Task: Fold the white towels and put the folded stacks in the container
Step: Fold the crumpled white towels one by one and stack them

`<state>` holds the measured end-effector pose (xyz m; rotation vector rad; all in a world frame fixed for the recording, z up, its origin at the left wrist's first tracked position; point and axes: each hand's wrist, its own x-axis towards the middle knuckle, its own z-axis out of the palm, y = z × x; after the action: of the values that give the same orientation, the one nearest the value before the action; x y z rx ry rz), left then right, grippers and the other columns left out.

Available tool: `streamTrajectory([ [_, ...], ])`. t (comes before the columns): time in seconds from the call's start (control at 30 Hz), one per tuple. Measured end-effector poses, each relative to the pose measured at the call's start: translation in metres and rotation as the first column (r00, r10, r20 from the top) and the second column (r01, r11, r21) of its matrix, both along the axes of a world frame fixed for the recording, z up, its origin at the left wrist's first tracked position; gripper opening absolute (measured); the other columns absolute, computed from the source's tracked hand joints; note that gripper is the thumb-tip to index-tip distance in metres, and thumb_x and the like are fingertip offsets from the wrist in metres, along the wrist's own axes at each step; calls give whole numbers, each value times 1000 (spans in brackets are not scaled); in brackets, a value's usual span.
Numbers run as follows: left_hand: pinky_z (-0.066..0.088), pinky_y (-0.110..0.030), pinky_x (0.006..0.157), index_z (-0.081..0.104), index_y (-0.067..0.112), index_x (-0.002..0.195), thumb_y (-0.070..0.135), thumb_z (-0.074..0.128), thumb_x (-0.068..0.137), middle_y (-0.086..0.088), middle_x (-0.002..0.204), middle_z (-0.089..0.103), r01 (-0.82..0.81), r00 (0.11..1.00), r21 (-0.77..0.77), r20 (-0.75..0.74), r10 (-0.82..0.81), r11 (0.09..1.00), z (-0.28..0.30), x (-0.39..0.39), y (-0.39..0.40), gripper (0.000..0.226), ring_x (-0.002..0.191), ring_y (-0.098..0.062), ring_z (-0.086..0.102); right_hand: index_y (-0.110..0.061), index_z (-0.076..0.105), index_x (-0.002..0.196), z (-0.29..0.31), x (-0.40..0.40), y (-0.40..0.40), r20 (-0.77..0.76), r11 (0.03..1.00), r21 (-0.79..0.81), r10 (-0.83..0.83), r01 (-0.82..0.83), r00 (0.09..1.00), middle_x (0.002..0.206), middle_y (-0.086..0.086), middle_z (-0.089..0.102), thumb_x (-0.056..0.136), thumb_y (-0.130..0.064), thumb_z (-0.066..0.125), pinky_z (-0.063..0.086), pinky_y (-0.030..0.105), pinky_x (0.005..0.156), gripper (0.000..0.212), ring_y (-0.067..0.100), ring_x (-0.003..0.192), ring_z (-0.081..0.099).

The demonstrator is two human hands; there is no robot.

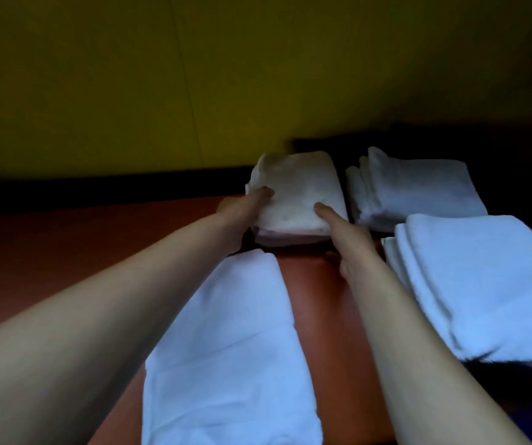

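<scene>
At the far edge of the reddish-brown table [65, 252], toward twelve o'clock from the person, a folded stack of white towels [293, 194] is being gripped from both sides. The left hand [242, 216] is holding its left flank, thumb lying on top near the far-left corner and fingers tucked out of sight beneath. The right hand [348, 239] is holding the near-right corner the same way, thumb pressing on top, fingers curled under the near edge. The stack's long axis is running roughly from six to twelve o'clock, tilted a little toward eleven, so the hands are bracketing its short span. Both arms are reaching far forward, and neither looks clearly nearer.

The coming move probably turns on where the container lies from this stack, and that is hard to settle: behind and to the right, toward one o'clock, a dark recessed area [515, 149] is sitting against the yellow wall [129, 75], and a second folded pile [415, 191] is lying just beside the held stack at three o'clock, seemingly inside that dark zone. Whether it is the container I cannot tell; no rim shows in the gloom.

Another folded pile [483, 284] is lying at four o'clock, and a long half-folded towel [226, 348] is stretching toward six o'clock, cut off by the frame. Whether the held stack is lifted or resting is unclear.
</scene>
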<state>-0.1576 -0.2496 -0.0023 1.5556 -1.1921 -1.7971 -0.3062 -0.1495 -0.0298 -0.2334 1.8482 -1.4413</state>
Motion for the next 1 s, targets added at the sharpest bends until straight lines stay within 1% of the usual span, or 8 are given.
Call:
streamTrajectory([
  [0.1,58,-32,67,63,14,120,45,81,67,-9,104,75,48,998,80,-55,-44,996,-3,-5,-10,64,88,-27,74,-17,69,119,-1,-6,-7,56,997,0,80,-81,995,108,-1,74,48,-56,87,53,39,97,82,19,101,69],
  [0.17,58,-32,77,63,14,117,43,79,72,-8,105,74,73,995,106,-70,-65,992,2,-7,-11,56,93,-25,72,-16,70,115,2,-6,-11,44,996,-12,84,-84,996,105,2,76,43,-58,84,53,41,98,85,21,101,69],
  [0.23,58,-33,84,63,14,118,39,78,76,-7,105,74,84,994,77,-71,-79,994,8,-7,-9,51,93,-23,72,-13,71,115,6,-2,-14,42,995,-81,63,-59,997,101,2,77,54,-49,84,56,40,94,72,21,96,72],
  [0.4,58,-29,72,69,10,109,37,80,73,-5,94,77,-8,997,-151,-74,-3,988,35,12,4,46,83,-19,74,-11,70,115,43,23,1,119,956,-285,102,-64,988,101,3,78,83,-23,74,58,26,65,35,14,88,75],
  [0.6,58,-46,91,70,9,111,37,78,65,-7,100,77,-13,996,-177,-93,-4,984,47,78,76,55,91,-25,75,-6,70,117,64,78,63,164,933,-353,127,-62,978,105,10,76,84,-12,74,58,45,89,34,26,97,74],
  [0.77,53,-52,98,71,21,110,53,80,59,1,108,76,-13,1000,-164,3,14,986,30,134,140,60,102,-25,72,-9,71,113,49,123,125,127,963,-247,139,-105,982,105,8,77,64,-32,86,54,54,97,56,29,99,73],
  [0.9,55,-48,93,54,16,130,57,73,61,-2,117,69,29,984,-170,177,2,985,26,166,181,83,101,-24,69,-16,70,110,41,146,168,-205,975,61,221,-213,953,98,-4,75,68,-58,78,57,32,86,60,15,96,71],
  [1.0,54,-47,94,34,22,145,64,68,65,-5,127,59,65,927,-176,376,5,982,15,190,212,96,107,-26,64,-26,55,128,37,162,191,-420,933,291,322,-209,849,124,0,62,62,-76,63,45,46,103,83,25,119,58],
])
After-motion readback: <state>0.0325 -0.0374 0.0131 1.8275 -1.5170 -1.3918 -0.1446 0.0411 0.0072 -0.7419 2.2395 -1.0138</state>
